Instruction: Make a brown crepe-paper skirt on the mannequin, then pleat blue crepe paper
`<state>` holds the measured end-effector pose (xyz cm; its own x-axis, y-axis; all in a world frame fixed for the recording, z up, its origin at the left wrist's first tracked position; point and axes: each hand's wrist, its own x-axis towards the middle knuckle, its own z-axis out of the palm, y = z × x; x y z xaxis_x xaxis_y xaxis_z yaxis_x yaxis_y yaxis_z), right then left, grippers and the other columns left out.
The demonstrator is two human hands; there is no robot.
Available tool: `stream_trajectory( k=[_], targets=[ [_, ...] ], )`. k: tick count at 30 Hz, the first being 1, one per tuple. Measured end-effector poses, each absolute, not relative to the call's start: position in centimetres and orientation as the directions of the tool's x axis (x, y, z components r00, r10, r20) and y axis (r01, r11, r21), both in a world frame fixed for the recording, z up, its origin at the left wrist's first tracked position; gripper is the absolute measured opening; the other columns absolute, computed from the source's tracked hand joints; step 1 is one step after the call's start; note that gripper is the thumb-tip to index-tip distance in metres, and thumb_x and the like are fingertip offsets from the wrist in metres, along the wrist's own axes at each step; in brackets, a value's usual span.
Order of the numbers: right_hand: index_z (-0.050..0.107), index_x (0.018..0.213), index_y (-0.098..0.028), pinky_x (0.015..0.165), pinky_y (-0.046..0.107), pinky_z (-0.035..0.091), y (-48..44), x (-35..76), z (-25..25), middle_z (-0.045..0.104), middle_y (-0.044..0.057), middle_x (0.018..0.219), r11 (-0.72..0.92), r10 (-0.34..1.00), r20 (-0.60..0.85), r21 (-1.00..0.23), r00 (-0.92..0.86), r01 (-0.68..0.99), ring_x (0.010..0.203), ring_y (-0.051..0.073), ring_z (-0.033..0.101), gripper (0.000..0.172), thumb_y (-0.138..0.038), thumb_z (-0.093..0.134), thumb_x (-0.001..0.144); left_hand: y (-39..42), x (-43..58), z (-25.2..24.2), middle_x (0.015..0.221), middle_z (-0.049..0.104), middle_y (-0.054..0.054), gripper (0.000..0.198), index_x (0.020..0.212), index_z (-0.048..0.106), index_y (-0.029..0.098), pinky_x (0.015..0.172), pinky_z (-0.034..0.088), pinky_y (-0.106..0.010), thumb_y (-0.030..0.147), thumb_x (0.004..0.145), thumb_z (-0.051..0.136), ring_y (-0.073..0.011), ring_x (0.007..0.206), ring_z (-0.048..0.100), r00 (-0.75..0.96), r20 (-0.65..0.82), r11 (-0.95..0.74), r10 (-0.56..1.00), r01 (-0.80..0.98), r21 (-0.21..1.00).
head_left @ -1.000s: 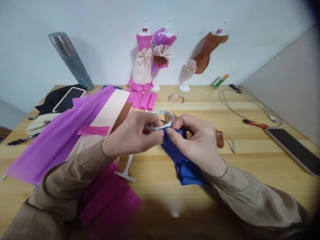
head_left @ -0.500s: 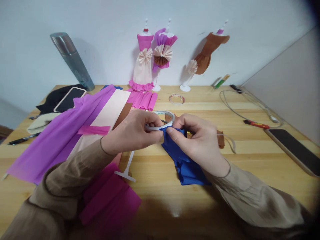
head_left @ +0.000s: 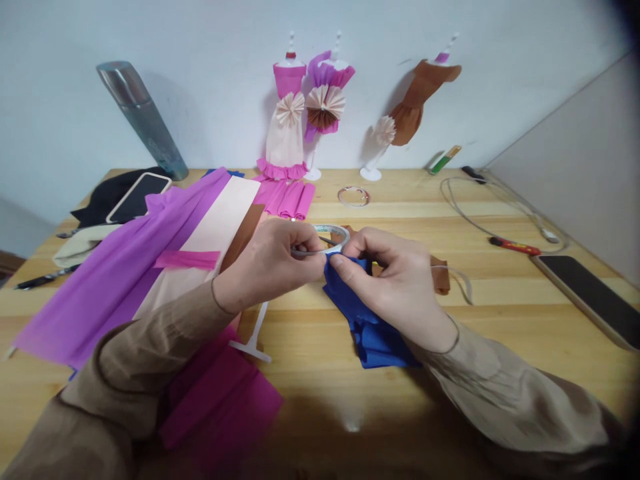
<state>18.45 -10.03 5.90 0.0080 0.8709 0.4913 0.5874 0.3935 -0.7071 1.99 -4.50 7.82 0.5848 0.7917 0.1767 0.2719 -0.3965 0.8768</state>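
My left hand (head_left: 273, 263) is closed on a white roll of tape (head_left: 336, 232), held just above the wooden table (head_left: 500, 320). My right hand (head_left: 395, 283) pinches the top edge of a folded piece of blue crepe paper (head_left: 370, 333) right beside the roll. The fingertips of both hands meet at the roll's near rim. The blue paper hangs down from the pinch and rests on the table. A white mannequin stand (head_left: 253, 333) lies under my left wrist.
Purple (head_left: 120, 267), peach and pink crepe sheets lie left, magenta paper (head_left: 220, 400) near the front. Three dressed paper mannequins (head_left: 290, 113) stand at the back wall. A flask (head_left: 143, 120), phones (head_left: 137, 197) (head_left: 585, 297), a cable, a red tool (head_left: 515, 247) and a second tape ring (head_left: 353, 196) are about.
My left hand has slid slightly right along the tape roll, closing over more of it. The right hand keeps its pinch on the blue paper.
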Motion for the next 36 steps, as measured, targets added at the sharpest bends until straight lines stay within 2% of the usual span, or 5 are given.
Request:
stream_trajectory(
  k=[7, 12, 29, 36],
  targets=[
    [0.054, 0.064, -0.022, 0.051, 0.029, 0.042, -10.25, 18.69, 6.06, 0.057, -0.001, 0.059, 0.41, 0.87, 0.494, -0.716, -0.006, 0.566, 0.053, 0.014, 0.051, 0.017, -0.017, 0.061, 0.078, -4.51, 1.95, 7.81, 0.052, 0.059, 0.001, 0.012, 0.059, 0.062, 0.012, 0.046, 0.034, -0.018, 0.011, 0.07, 0.058, -0.0061, 0.049, 0.049, 0.568, 0.21, -0.436, 0.796, 0.295, 0.85],
    [0.058, 0.07, -0.023, 0.055, 0.031, 0.045, -10.36, 18.57, 6.08, 0.065, 0.0, 0.065, 0.462, 0.847, 0.526, -0.65, -0.082, 0.604, 0.057, 0.016, 0.057, 0.013, -0.013, 0.06, 0.078, -4.41, 1.93, 7.33, 0.049, 0.053, 0.003, 0.015, 0.057, 0.06, 0.012, 0.046, 0.031, -0.018, 0.014, 0.072, 0.058, -0.0053, 0.049, 0.044, 0.557, 0.283, -0.519, 0.781, 0.326, 0.79],
    [0.062, 0.072, -0.023, 0.06, 0.032, 0.049, -10.15, 18.75, 5.99, 0.069, 0.0, 0.068, 0.506, 0.844, 0.514, -0.669, -0.152, 0.545, 0.062, 0.017, 0.063, 0.014, -0.012, 0.06, 0.08, -4.27, 1.91, 7.1, 0.051, 0.056, 0.003, 0.016, 0.058, 0.059, 0.014, 0.047, 0.034, -0.018, 0.015, 0.074, 0.057, -0.0071, 0.051, 0.05, 0.561, 0.281, -0.526, 0.779, 0.34, 0.78],
    [0.063, 0.072, -0.023, 0.061, 0.033, 0.051, -10.15, 18.73, 5.71, 0.07, 0.002, 0.07, 0.464, 0.848, 0.524, -0.671, -0.072, 0.578, 0.063, 0.018, 0.064, 0.012, -0.014, 0.062, 0.08, -4.15, 1.85, 7.09, 0.051, 0.056, 0.003, 0.016, 0.059, 0.061, 0.013, 0.048, 0.033, -0.018, 0.016, 0.074, 0.058, -0.0065, 0.051, 0.047, 0.559, 0.274, -0.519, 0.783, 0.342, 0.784]
  ],
)
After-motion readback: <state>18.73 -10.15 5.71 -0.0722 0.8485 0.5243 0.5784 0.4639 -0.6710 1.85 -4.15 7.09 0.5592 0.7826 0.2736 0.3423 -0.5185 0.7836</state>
